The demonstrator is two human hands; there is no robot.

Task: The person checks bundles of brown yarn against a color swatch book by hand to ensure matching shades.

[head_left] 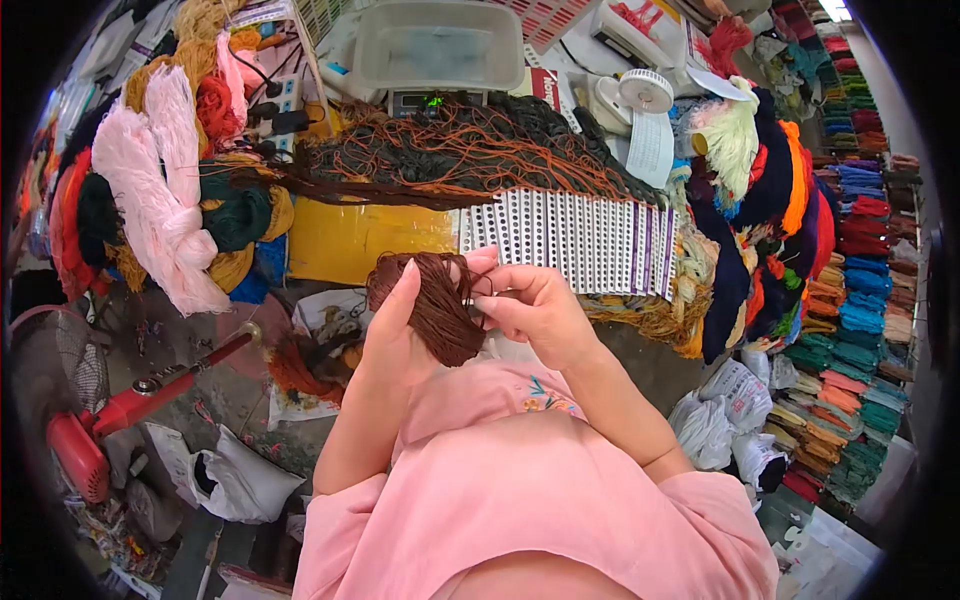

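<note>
A bundle of dark brown yarn (445, 315) is held up in front of my chest, above my lap. My left hand (395, 325) cradles it from the left and below, thumb raised along its side and fingers passing behind the strands. At the bundle's right edge, my right hand (535, 315) pinches a thin strand between thumb and index finger. Just beyond the hands lie a yellow board (370, 240) and a row of white punched cards (570, 235). Across the table behind them stretches a long heap of black and rust-orange yarn (480, 150).
A translucent plastic bin (438, 45) sits on a scale with a green display. Pink skeins (160, 190) hang at the left, with a red fan (130, 400) below. Mixed yarn (770, 220) piles up at the right, beside stacked coloured skeins (865, 300). A small white fan (645, 90) stands behind.
</note>
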